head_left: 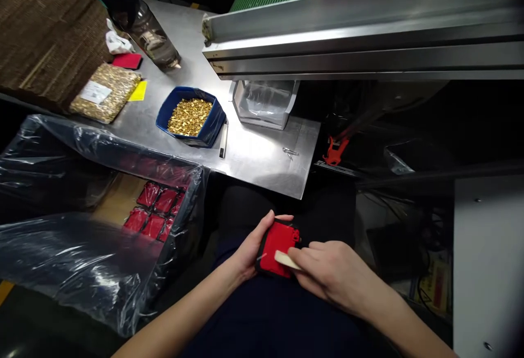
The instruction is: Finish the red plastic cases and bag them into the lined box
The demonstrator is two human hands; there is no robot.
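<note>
Above my lap, my left hand (250,250) grips a flat red part with a black rim (275,242) by its left edge, thumb along the side. My right hand (331,270) is closed around a pale, flat, blunt-ended tool (284,258), whose tip lies over the lower part of the red face. Whether the tip presses on it I cannot tell. A small red raised detail shows at the part's upper right corner. My right fingers hide the rest of the tool.
On the metal table (262,156) stand a blue bin of small brass pieces (190,118), a clear bin (264,104), a cutter knife (224,139) and a bottle (151,36). Red parts lie in a plastic-lined box (153,226). A conveyor (347,36) overhangs the table.
</note>
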